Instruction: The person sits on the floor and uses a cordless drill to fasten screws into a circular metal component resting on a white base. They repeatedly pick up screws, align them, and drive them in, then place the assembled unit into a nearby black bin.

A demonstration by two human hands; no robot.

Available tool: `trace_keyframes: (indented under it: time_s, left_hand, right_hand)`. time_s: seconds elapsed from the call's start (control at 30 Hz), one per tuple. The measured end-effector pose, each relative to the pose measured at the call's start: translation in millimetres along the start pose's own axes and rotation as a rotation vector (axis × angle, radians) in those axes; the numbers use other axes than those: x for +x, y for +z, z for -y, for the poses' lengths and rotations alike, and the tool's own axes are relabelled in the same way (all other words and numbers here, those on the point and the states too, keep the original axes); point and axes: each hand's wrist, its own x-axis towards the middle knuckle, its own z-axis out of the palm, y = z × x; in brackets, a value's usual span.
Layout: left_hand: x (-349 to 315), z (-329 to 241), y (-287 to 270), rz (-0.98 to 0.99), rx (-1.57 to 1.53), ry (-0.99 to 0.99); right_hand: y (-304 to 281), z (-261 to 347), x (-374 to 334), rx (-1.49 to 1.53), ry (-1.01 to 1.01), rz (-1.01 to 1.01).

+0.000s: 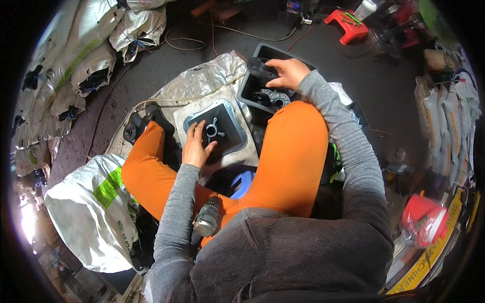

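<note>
My left hand (pixel 196 147) lies with its fingers spread at the near left edge of a square dark housing (pixel 230 132) with a blue-grey rim. In its middle stands a grey three-armed piece with a round hub (pixel 212 130). The housing rests on a pale board (pixel 183 112). Over a dark grey plastic bin (pixel 243 94), my right hand (pixel 290 73) pinches a black round part (pixel 260 68), slightly blurred. Inside the bin lie several more parts, among them a grey metal piece with round holes (pixel 279 101).
A power drill (pixel 207 218) lies on my lap. At my left is a white sack (pixel 93 212); more sacks (pixel 93 63) are stacked far left. A cable (pixel 189 93) crosses the covered work surface. A red stool (pixel 347 28) stands far right, with a red container (pixel 423 217) at right.
</note>
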Motion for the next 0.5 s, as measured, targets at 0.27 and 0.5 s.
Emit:
trace_keyframes:
  time_s: [0.27, 0.5]
  left_hand:
    - [-113, -2, -99, -0.177, -0.013, 0.235]
    - [-266, -2, -109, 0.361, -0.138, 0.026]
  right_hand:
    - [112, 157, -14, -0.298, -0.261, 0.287]
    - [158, 147, -23, -0.352, -0.245, 0.189]
